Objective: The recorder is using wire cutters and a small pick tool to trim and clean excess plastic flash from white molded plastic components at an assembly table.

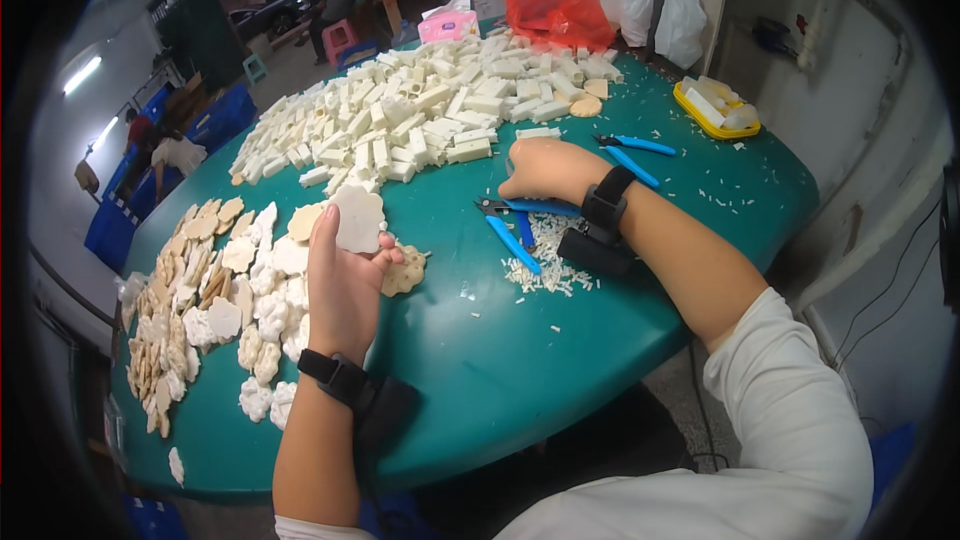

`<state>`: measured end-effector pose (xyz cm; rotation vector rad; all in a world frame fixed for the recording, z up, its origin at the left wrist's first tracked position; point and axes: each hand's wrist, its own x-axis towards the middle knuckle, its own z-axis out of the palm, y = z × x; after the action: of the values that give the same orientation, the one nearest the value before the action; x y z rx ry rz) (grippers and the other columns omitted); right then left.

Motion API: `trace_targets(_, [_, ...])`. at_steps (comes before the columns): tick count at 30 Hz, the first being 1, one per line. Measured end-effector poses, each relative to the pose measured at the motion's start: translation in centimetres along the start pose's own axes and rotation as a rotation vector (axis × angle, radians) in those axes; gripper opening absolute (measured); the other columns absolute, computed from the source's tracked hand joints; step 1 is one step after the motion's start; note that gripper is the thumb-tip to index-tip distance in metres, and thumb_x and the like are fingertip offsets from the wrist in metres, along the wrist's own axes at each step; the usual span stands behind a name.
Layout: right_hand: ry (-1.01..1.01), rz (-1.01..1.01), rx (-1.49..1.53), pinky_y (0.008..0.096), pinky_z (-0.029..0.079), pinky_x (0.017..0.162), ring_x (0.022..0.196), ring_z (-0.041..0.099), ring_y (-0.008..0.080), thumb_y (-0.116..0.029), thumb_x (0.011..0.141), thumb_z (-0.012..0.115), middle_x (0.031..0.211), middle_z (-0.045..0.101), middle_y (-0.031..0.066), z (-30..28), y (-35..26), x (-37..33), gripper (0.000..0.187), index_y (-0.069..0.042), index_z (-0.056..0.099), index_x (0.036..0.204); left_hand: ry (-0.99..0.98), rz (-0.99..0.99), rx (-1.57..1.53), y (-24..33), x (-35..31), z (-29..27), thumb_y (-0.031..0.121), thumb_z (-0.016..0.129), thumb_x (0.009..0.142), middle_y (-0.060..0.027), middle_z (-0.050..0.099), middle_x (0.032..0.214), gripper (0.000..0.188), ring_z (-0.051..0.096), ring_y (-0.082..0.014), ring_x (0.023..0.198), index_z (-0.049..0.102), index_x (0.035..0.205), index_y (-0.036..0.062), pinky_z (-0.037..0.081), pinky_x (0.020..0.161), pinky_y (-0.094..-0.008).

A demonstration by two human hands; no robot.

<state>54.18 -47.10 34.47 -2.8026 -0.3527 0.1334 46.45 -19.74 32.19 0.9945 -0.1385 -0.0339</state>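
Observation:
My left hand [345, 290] grips a flat, off-white piece with a scalloped, flower-like edge [359, 220], thumb on one side and fingers curled behind it. Just right of those fingertips, a tan scalloped piece [406, 274] lies on the green table [450, 340]. My right hand [555, 170] is closed at the near edge of a heap of white rectangular blocks [420, 115]; its curled fingers hide whatever they may hold. Below it are blue-handled nippers [514, 243], partly covered by the wrist. Another pair of blue-handled nippers [640, 152] lies to its right.
White and tan scalloped pieces [200, 310] spread over the table's left side. Small white offcuts [550, 275] are heaped beneath my right forearm. A yellow tray [718, 115] of white blocks, a red plastic bag [560, 12] and a pink tissue pack [448, 26] stand toward the back.

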Motion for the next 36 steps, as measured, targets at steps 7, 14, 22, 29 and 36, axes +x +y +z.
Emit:
trace_targets(7, [0.202, -0.114, -0.060, 0.0487, 0.056, 0.083, 0.091, 0.070, 0.0419, -0.026, 0.083, 0.068, 0.096, 0.072, 0.0260, 1.6, -0.3, -0.3, 0.032, 0.005, 0.073, 0.092, 0.012, 0.010, 0.002, 0.0, 0.0, 0.5, 0.040, 0.058, 0.104, -0.0100, 0.054, 0.110, 0.042, 0.054, -0.0218, 0.087, 0.045, 0.126, 0.0066, 0.051, 0.077, -0.0386])
trace_targets(14, [0.275, -0.046, 0.019, 0.0506, 0.055, 0.083, 0.092, 0.068, 0.0443, -0.024, 0.088, 0.061, 0.096, 0.070, 0.0280, 0.0, 0.0, -0.1, 0.031, 0.004, 0.071, 0.092, -0.002, 0.012, 0.008, 0.2, -0.2, 0.3, 0.039, 0.057, 0.105, -0.0112, 0.055, 0.112, 0.041, 0.055, -0.0223, 0.086, 0.044, 0.126, 0.0069, 0.051, 0.077, -0.0388])
trace_targets(22, [0.754, 0.006, 0.320, 0.0491, 0.054, 0.077, 0.085, 0.068, 0.0431, -0.025, 0.099, 0.054, 0.090, 0.069, 0.0272, -1.8, 2.0, 0.9, 0.030, 0.004, 0.058, 0.106, 0.005, 0.022, 0.027, 0.0, 0.0, 0.6, 0.039, 0.055, 0.106, -0.0119, 0.056, 0.114, 0.041, 0.055, -0.0226, 0.086, 0.043, 0.127, 0.0063, 0.051, 0.075, -0.0399])
trace_targets(29, [0.714, -0.490, 1.284, 0.0322, 0.062, 0.072, 0.079, 0.073, 0.0179, -0.019, 0.105, 0.056, 0.088, 0.072, 0.0104, -5.0, -2.0, -2.5, 0.022, 0.002, 0.060, 0.111, 0.070, 0.007, 0.002, -0.2, 0.1, -0.1, 0.039, 0.056, 0.105, -0.0119, 0.056, 0.113, 0.040, 0.056, -0.0223, 0.084, 0.045, 0.125, 0.0062, 0.050, 0.074, -0.0383])
trace_targets(36, [-0.274, -0.432, 0.536, 0.0295, 0.047, 0.057, 0.066, 0.062, 0.0128, -0.018, 0.102, 0.064, 0.077, 0.067, 0.0045, -4.3, -4.8, -7.3, 0.021, 0.000, 0.072, 0.096, 0.072, 0.013, -0.029, -0.7, 0.4, 0.2, 0.041, 0.055, 0.106, -0.0092, 0.059, 0.107, 0.038, 0.057, -0.0201, 0.080, 0.049, 0.121, 0.0060, 0.048, 0.071, -0.0356])
